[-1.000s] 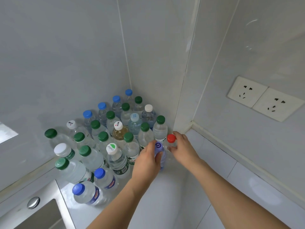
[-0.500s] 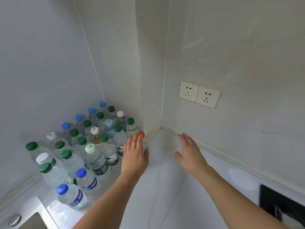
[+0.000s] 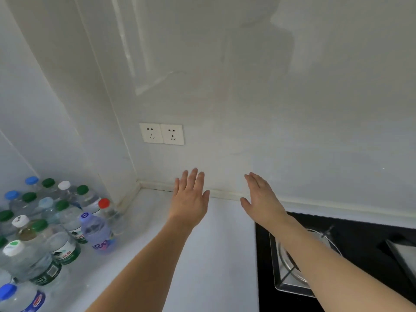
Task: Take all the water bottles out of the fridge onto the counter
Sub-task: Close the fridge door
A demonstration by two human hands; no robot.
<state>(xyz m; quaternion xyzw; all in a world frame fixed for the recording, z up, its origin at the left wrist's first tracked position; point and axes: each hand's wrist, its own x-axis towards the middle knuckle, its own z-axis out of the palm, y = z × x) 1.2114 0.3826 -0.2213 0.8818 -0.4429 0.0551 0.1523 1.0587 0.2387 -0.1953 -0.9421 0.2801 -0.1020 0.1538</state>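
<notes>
Both hands are empty and held above the surface, well to the right of the bottles. The left hand has straight fingers spread slightly, palm down, its grip open and holding nothing. The right hand is likewise flat with fingers extended toward the wall, grip open, nothing in it. Neither hand touches any object; whether the palms touch the surface cannot be told. The bottles stand upright in a tight cluster at the left corner of the surface, against the wall, with green, blue and white caps. At the cluster's right edge stands a red-capped bottle, closest to the corner, and just in front of it a purple bottle with a purple cap. A blue-capped bottle sits at the lower left edge, partly cut off by the frame. A double socket is fixed on the wall above and left of the hands. A black hob is set into the surface at the right, and the right forearm crosses over its metal burner ring.
</notes>
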